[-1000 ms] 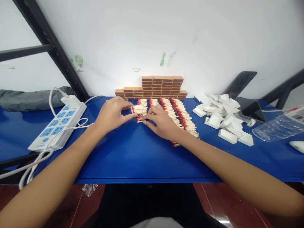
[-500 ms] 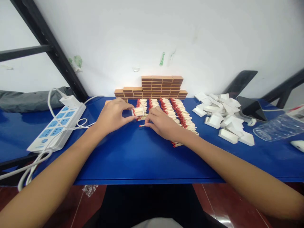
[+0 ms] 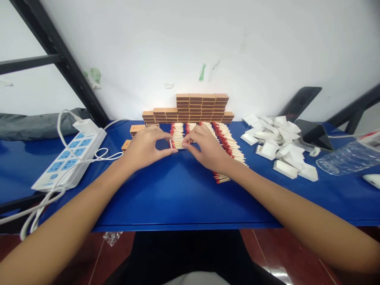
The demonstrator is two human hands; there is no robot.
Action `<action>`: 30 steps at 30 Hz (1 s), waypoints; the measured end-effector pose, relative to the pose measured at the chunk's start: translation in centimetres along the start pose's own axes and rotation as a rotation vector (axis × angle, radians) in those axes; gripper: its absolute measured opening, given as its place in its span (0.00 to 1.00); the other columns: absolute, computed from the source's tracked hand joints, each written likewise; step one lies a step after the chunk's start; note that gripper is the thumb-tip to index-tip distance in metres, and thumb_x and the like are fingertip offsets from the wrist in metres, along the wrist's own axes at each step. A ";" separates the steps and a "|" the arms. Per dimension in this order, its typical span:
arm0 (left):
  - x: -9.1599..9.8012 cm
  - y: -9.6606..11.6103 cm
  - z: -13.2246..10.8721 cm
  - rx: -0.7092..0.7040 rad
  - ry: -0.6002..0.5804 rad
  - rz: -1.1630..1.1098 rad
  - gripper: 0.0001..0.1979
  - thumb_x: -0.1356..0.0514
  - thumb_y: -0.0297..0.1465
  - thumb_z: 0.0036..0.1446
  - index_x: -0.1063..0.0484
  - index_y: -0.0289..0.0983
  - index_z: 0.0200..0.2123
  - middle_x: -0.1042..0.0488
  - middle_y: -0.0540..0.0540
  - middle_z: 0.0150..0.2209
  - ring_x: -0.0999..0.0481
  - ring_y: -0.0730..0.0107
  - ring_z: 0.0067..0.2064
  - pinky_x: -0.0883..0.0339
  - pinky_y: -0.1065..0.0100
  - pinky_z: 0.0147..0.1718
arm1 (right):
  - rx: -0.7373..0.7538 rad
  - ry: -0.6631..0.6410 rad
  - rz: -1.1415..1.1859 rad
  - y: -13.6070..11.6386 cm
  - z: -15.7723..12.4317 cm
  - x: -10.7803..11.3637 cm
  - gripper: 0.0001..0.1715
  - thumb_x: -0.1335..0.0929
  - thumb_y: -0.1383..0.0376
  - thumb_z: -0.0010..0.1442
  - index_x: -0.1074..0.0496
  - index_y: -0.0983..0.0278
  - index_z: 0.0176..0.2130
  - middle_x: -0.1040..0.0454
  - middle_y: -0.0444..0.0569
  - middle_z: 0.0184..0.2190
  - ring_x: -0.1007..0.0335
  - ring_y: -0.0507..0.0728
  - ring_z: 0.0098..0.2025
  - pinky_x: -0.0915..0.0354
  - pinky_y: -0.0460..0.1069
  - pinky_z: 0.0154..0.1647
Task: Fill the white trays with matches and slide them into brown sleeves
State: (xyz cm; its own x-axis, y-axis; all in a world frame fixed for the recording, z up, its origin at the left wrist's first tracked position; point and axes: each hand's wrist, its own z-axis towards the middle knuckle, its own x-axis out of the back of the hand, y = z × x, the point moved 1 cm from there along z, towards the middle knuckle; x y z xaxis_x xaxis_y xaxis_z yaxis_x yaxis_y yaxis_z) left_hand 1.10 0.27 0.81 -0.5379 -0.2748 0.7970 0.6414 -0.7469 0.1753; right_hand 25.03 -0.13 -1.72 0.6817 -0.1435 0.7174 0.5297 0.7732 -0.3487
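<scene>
Between thumb and fingers my left hand is closed on a small white matchbox tray, held low over the front ends of the match rows. My right hand is at the tray's right end, thumb and fingertips pinched together; the match seen in them earlier is mostly hidden now. Red-headed matches lie in several long rows behind and to the right of my hands. Orange matchboxes sit on the table just beyond my left wrist.
Brown-sided matchboxes are stacked against the wall. White empty trays form a loose heap on the right, near a dark phone-like device and a clear plastic bottle. A power strip with white cables lies left.
My right hand has brought the match up to the tray's right end. The left hand has shifted slightly right with the tray, uncovering orange matchboxes behind it.
</scene>
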 end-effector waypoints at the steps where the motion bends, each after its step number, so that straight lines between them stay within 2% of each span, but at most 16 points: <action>1: 0.1 0.0 0.0 0.015 0.007 0.000 0.18 0.27 0.45 0.60 0.15 0.38 0.44 0.14 0.42 0.41 0.18 0.56 0.41 0.29 0.58 0.44 | -0.015 0.028 0.007 0.0 0.1 0.1 0.07 0.34 0.66 0.73 0.28 0.60 0.40 0.28 0.51 0.39 0.36 0.63 0.46 0.39 0.59 0.49; 3: 0.3 0.0 0.1 0.051 0.031 0.012 0.16 0.28 0.45 0.61 0.15 0.38 0.44 0.14 0.42 0.41 0.18 0.55 0.42 0.29 0.58 0.44 | -0.051 0.076 0.001 0.2 0.1 0.1 0.07 0.34 0.65 0.73 0.28 0.60 0.40 0.28 0.51 0.38 0.35 0.63 0.45 0.39 0.59 0.49; 5: 0.6 -0.2 0.1 0.084 0.057 0.037 0.14 0.29 0.42 0.61 0.15 0.39 0.43 0.14 0.42 0.41 0.18 0.54 0.43 0.28 0.57 0.45 | -0.069 0.071 -0.026 0.3 0.1 -0.2 0.07 0.33 0.65 0.73 0.28 0.60 0.39 0.28 0.51 0.38 0.35 0.63 0.45 0.38 0.58 0.49; 11: 0.8 -0.7 0.0 0.150 0.088 0.086 0.14 0.28 0.42 0.61 0.16 0.38 0.44 0.14 0.42 0.41 0.19 0.53 0.43 0.28 0.56 0.43 | -0.070 -0.073 -0.119 1.2 -0.3 -1.7 0.03 0.29 0.64 0.70 0.27 0.61 0.42 0.26 0.54 0.43 0.34 0.65 0.49 0.37 0.60 0.54; 14: 0.9 -0.6 0.1 0.158 0.072 0.090 0.14 0.28 0.41 0.61 0.16 0.38 0.44 0.14 0.42 0.41 0.19 0.53 0.43 0.28 0.56 0.44 | -0.098 -0.120 -0.116 1.4 -0.4 -1.9 0.02 0.29 0.66 0.70 0.27 0.62 0.41 0.26 0.55 0.43 0.33 0.65 0.49 0.35 0.58 0.52; 25: 0.7 -0.7 0.1 0.118 0.010 0.114 0.14 0.29 0.41 0.62 0.16 0.38 0.45 0.14 0.43 0.43 0.19 0.53 0.45 0.28 0.56 0.46 | -0.085 -0.247 -0.072 1.6 -0.5 -0.5 0.05 0.29 0.65 0.70 0.26 0.62 0.39 0.25 0.53 0.41 0.32 0.63 0.47 0.37 0.56 0.48; 30: 0.5 -0.9 0.0 0.091 -0.008 0.126 0.14 0.29 0.42 0.62 0.16 0.39 0.45 0.14 0.42 0.45 0.18 0.53 0.47 0.28 0.56 0.47 | -0.062 -0.302 -0.069 1.8 -0.8 0.0 0.06 0.31 0.68 0.70 0.26 0.63 0.38 0.24 0.54 0.41 0.32 0.63 0.47 0.37 0.57 0.50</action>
State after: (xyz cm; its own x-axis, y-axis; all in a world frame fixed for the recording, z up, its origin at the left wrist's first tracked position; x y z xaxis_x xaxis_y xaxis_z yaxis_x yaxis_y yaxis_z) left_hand 0.26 0.76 1.05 -0.4459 -0.3577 0.8205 0.7505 -0.6489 0.1250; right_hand 26.38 0.73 -2.79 0.4672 0.0033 0.8842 0.6054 0.7276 -0.3226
